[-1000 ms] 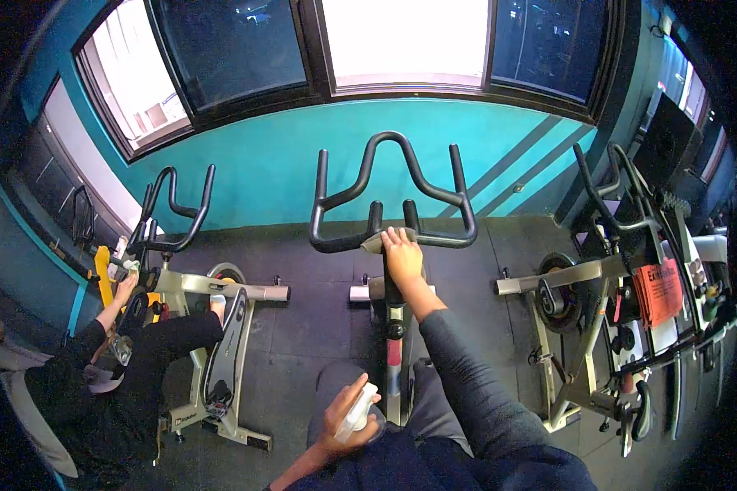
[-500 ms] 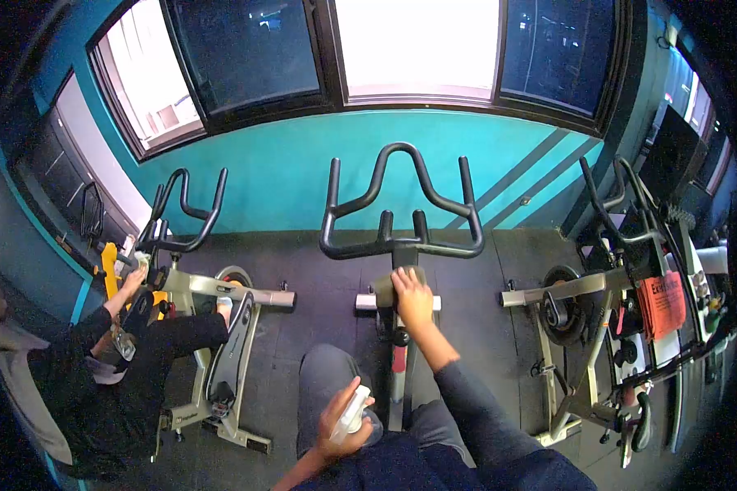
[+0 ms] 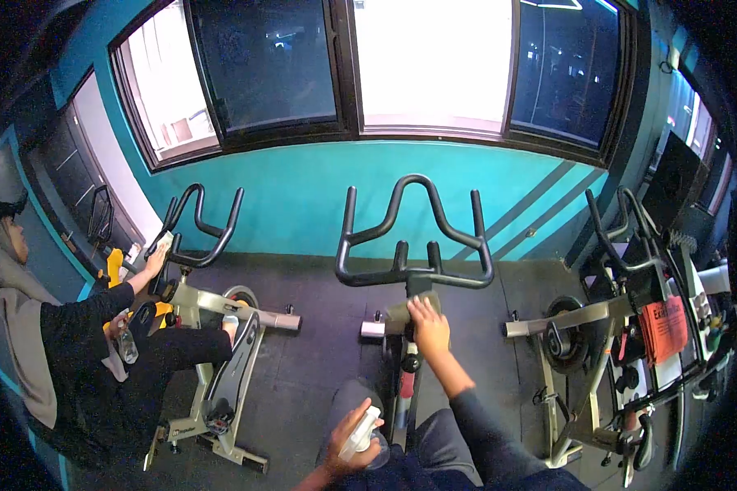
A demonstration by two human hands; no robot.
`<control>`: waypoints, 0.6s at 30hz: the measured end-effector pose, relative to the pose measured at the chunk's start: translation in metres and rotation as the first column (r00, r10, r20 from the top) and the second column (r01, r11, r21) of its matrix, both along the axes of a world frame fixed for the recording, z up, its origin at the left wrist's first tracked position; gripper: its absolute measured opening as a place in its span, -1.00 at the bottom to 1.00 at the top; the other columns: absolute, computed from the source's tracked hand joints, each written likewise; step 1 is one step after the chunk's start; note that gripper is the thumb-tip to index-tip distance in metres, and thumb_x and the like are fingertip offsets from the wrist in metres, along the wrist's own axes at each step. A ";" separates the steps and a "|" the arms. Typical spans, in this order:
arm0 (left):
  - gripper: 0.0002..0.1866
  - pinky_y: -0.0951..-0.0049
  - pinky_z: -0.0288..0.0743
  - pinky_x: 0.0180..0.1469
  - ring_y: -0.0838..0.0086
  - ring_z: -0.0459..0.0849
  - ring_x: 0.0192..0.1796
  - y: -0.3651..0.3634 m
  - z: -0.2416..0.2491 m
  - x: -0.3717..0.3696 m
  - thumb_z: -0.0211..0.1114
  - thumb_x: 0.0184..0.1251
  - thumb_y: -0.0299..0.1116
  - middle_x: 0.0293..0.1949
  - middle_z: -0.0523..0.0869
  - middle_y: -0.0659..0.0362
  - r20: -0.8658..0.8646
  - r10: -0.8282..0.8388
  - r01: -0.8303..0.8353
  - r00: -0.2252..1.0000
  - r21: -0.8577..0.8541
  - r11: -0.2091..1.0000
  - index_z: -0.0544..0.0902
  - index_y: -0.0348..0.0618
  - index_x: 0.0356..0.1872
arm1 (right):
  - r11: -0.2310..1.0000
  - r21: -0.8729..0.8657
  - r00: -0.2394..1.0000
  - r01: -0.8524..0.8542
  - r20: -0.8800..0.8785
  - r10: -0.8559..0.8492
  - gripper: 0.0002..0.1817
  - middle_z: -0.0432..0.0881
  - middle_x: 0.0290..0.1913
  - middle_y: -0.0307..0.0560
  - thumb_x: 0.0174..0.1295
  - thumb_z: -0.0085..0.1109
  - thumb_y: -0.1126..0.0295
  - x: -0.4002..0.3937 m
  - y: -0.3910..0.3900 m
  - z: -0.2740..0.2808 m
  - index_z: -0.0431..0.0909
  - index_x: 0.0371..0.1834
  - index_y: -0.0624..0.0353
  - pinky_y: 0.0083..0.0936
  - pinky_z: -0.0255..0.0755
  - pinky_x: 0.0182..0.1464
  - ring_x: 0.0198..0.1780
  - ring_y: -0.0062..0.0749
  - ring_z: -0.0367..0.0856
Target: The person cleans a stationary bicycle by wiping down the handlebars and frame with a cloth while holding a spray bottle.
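My right hand is closed over an olive-grey cloth, pressing it against the frame just below the black handlebar of the middle exercise bike. Part of the cloth hangs out to the left of my fingers. Close to my lap, my left hand grips a spray bottle with a white trigger head. The bottle's clear lower body is partly hidden by my fingers.
To the left, another person sits at a second exercise bike, one hand on a pale cloth at its handlebar. A third bike stands right, near an orange sign. Windows line the teal wall.
My view has tilted up slightly, so the bikes sit lower in it. My right hand stays with the cloth at the stem. The other person's hand has moved up to the handlebar.
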State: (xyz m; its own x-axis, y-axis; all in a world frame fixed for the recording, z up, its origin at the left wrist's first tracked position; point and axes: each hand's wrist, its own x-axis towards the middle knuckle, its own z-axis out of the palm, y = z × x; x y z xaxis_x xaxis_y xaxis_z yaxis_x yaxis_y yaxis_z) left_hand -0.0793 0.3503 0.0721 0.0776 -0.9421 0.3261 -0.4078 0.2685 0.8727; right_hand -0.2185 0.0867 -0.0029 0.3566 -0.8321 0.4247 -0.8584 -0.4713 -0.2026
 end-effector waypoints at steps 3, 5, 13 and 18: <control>-0.26 0.38 0.48 -0.04 0.25 0.64 -0.11 -0.012 -0.003 0.002 0.24 -0.16 -0.56 -0.20 0.66 0.04 -0.008 -0.009 0.008 1.000 -0.068 0.998 0.31 -0.31 0.23 | 0.999 -0.024 0.998 -0.045 0.032 0.046 -0.54 0.42 0.24 -0.26 0.11 -0.03 0.47 -0.005 0.002 -0.005 0.45 0.13 -0.12 -0.24 0.40 0.02 0.27 -0.31 0.36; -0.27 0.38 0.49 -0.05 0.25 0.64 -0.12 -0.016 0.005 0.003 0.23 -0.15 -0.56 -0.20 0.65 0.02 -0.029 0.014 -0.015 1.000 -0.057 0.998 0.31 -0.33 0.23 | 0.992 -0.063 0.993 -0.108 -0.043 0.105 -0.50 0.43 0.24 -0.22 0.06 -0.04 0.53 -0.001 -0.013 -0.005 0.44 0.15 -0.05 -0.35 0.40 -0.01 0.25 -0.29 0.39; -0.25 0.34 0.42 0.03 0.29 0.61 -0.08 -0.014 -0.006 0.029 0.28 -0.09 -0.52 -0.17 0.67 0.10 0.041 0.101 -0.101 0.994 -0.002 0.995 0.25 -0.28 0.26 | 0.898 -0.270 0.926 -0.347 -0.249 0.283 -0.57 0.47 0.19 -0.26 0.13 -0.07 0.40 0.056 -0.106 0.007 0.47 0.12 -0.06 -0.38 0.34 0.10 0.22 -0.34 0.42; -0.26 0.31 0.43 0.00 0.28 0.61 -0.11 -0.006 -0.024 0.039 0.28 -0.08 -0.50 -0.19 0.68 0.11 0.016 0.151 -0.152 0.988 0.146 0.978 0.26 -0.28 0.26 | 0.752 -0.170 0.753 -0.637 -0.346 0.559 -0.60 0.43 0.22 -0.30 0.12 -0.03 0.36 0.111 -0.120 -0.004 0.51 0.06 -0.17 -0.35 0.26 0.17 0.22 -0.38 0.40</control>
